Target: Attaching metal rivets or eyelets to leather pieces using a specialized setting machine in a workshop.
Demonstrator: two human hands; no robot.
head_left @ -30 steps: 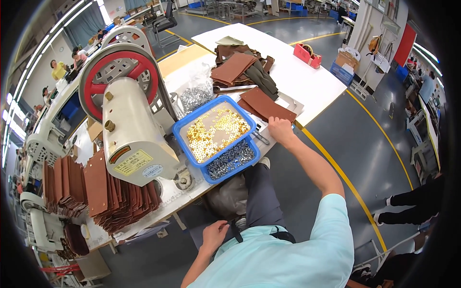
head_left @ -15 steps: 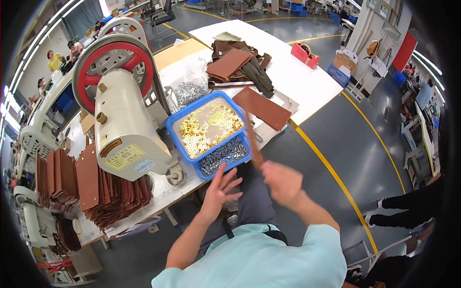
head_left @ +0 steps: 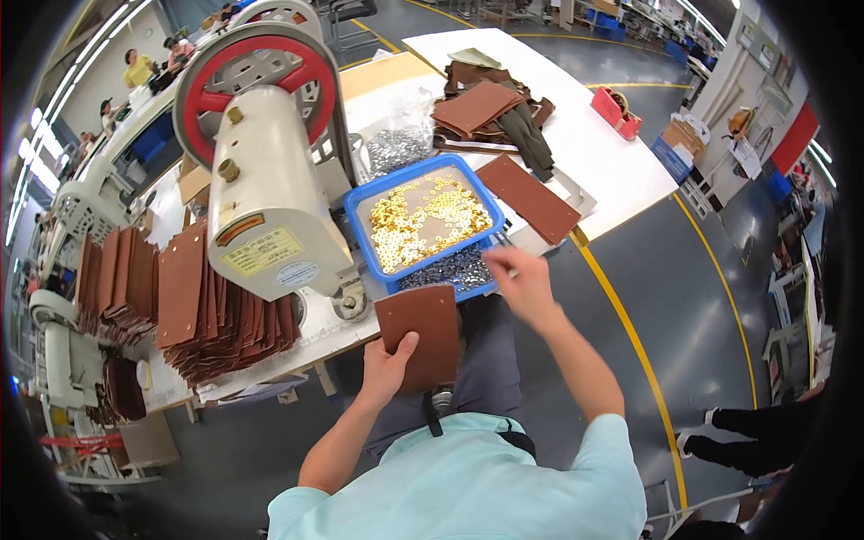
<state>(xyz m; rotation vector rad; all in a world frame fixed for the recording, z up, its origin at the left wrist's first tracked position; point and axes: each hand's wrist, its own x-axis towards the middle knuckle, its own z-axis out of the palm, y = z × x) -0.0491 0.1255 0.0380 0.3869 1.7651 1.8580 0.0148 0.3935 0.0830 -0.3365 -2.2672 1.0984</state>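
Observation:
My left hand (head_left: 387, 367) grips a brown leather panel (head_left: 423, 328) upright in front of me, thumb on its near face. Small holes or studs show near the panel's top corners. At the right edge of the blue trays, my right hand (head_left: 524, 284) is slightly blurred, its fingers curled together in a pinch; whatever they hold is too small to make out. Gold-coloured rings lie spread in the upper blue tray (head_left: 352, 220). Below it, a second blue tray holds small silvery fasteners (head_left: 454, 270), partly hidden by the leather panel.
A cream press machine (head_left: 279, 189) with a red-rimmed flywheel stands left of the trays. Stacked brown panels (head_left: 225, 306) sit beneath and beside it. Another brown panel (head_left: 529, 198), a bag of silvery parts (head_left: 396, 148), folded pieces (head_left: 486, 108) and a red tape dispenser (head_left: 616, 112) occupy the table.
The leather panel, blurred in my right hand before, is now in my left hand, which was open. My right hand has moved up beside the fastener tray. The view has shifted.

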